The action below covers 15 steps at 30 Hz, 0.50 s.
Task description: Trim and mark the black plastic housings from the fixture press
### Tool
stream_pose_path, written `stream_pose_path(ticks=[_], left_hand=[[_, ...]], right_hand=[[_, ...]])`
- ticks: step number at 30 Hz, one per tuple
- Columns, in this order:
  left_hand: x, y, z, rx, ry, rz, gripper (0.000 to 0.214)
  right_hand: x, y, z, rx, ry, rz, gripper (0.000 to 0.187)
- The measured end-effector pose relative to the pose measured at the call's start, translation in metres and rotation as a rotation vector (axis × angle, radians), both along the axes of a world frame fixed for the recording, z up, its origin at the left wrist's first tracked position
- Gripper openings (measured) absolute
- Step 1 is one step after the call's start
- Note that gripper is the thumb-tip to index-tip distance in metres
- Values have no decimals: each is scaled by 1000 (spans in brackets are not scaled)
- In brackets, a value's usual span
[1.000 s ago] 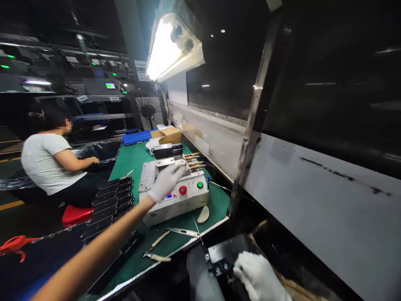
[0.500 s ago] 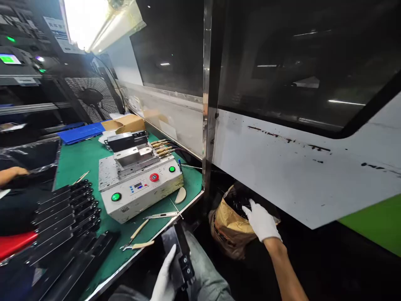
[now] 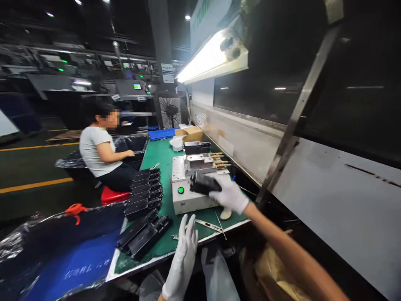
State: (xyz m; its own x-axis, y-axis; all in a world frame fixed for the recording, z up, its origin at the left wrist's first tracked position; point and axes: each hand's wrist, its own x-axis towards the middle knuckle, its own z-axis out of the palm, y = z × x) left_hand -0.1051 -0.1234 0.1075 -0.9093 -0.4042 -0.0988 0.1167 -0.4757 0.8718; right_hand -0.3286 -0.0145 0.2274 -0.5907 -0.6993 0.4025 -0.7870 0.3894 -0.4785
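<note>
Gripping a flat black rectangular block (image 3: pixel 203 184) in your right hand (image 3: pixel 227 193), you hold it over the front corner of a white metal benchtop machine (image 3: pixel 194 203) at your 12 o'clock. Your white-gloved fingers (image 3: pixel 216 184) close around the block's right end; whether it touches the machine, you cannot tell. Your left hand (image 3: pixel 183 267) rises empty at 6 o'clock, its gloved fingers (image 3: pixel 188 234) narrowly spread and holding nothing, near the edge of a green-matted workbench (image 3: pixel 163 167).

On the machine's face sits a round green push button (image 3: pixel 181 190). Steel tweezers (image 3: pixel 206 225) lie on the mat just in front of it. Rows of slotted black bars (image 3: pixel 145 192) lie on the mat at 11 o'clock, and a tan cardboard box (image 3: pixel 189 133) stands farther along the bench. At 10 o'clock, a co-worker in a pale T-shirt (image 3: pixel 97 150) sits on a red stool (image 3: pixel 114 194). A crumpled brown paper bag (image 3: pixel 275 271) lies below your right forearm at 4 o'clock.
</note>
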Motion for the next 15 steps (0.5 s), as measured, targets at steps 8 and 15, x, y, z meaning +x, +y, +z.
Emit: stream_pose_path(ticks=[8, 15], left_hand=[[17, -39, -41, 190, 98, 88, 104], [36, -49, -113, 325, -49, 58, 94]], right_hand=[[-153, -97, 99, 355, 287, 83, 68], [-166, -113, 75, 443, 322, 117, 73]])
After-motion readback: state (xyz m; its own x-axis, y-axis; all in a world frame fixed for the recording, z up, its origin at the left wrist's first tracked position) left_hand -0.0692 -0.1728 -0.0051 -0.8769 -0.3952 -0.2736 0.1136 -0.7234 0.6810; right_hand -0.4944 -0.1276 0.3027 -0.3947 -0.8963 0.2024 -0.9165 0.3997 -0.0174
